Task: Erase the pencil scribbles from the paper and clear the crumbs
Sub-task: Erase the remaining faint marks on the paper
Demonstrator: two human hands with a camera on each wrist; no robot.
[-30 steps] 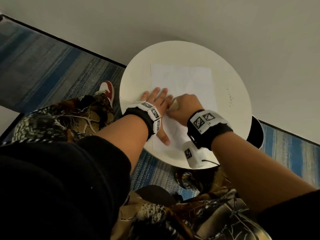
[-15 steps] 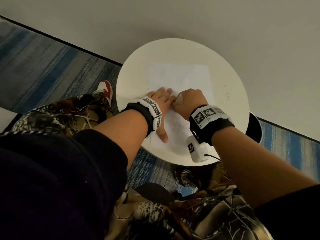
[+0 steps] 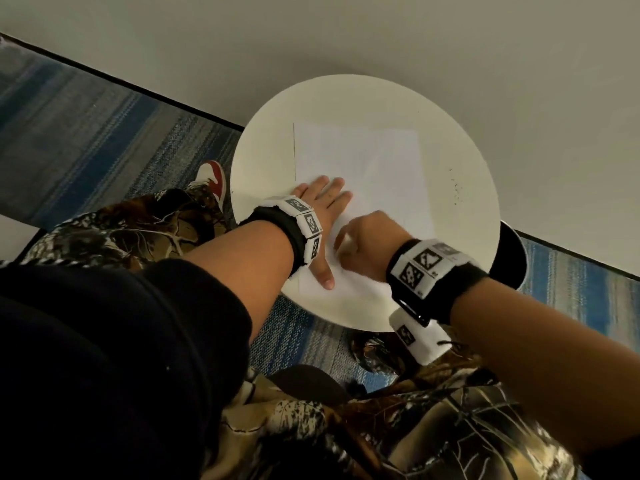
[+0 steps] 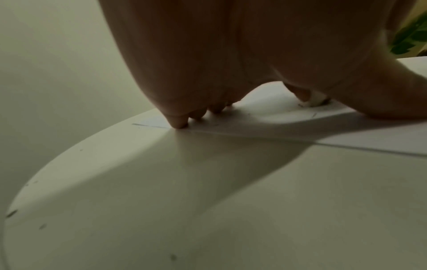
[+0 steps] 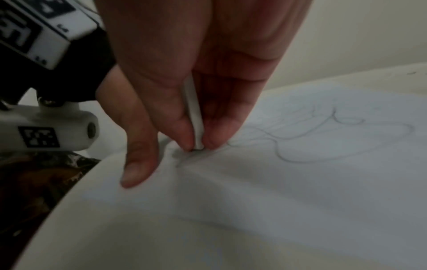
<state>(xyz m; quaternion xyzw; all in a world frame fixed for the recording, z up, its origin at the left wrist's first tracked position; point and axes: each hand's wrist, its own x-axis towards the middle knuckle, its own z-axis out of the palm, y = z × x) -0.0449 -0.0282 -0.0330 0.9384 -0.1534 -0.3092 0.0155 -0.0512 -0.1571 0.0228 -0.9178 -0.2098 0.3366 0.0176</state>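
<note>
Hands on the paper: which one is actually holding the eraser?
The right hand pinches the thin white eraser between its fingertips, tip down on the paper. The left hand only lies flat, pressing the sheet down.

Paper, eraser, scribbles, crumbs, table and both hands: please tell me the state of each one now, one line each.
paper: flat on the table, pinned by the left hand.
eraser: pinched upright, tip pressed on the paper.
pencil scribbles: loops still visible, not yet erased.
crumbs: dark specks on the table, right of the paper.
table: round, white, carrying the paper.
left hand: fingers straight, pressing the paper.
right hand: pinches the eraser.
</note>
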